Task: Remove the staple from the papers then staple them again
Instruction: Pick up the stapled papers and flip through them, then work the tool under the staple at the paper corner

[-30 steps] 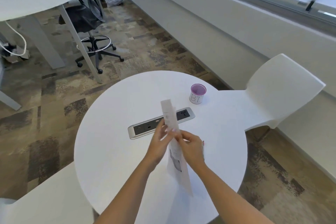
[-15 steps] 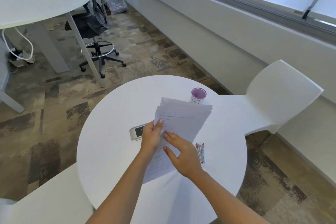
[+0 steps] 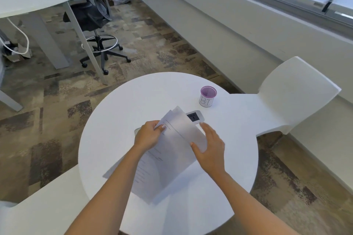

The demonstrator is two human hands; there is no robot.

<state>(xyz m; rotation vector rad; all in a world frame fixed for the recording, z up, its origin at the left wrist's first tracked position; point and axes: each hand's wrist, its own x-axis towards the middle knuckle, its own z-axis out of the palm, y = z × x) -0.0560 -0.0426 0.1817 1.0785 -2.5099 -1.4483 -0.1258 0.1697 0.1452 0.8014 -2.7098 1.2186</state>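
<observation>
Left hand [image 3: 149, 136] pinches papers [image 3: 172, 160] by 1 top corner above tabletop [image 3: 110, 139] centre, prob. to find staple (not visible); right hand [image 3: 211, 149], fingers straight, steadies their right edge.

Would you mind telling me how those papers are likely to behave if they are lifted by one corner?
Probably floppy: the papers bow and droop toward the table though the left hand pinches a corner. Likely light, as that pinch and a touch from the right hand seem to carry them. The sheets fan apart at the top, so they may slide out of line.
</observation>
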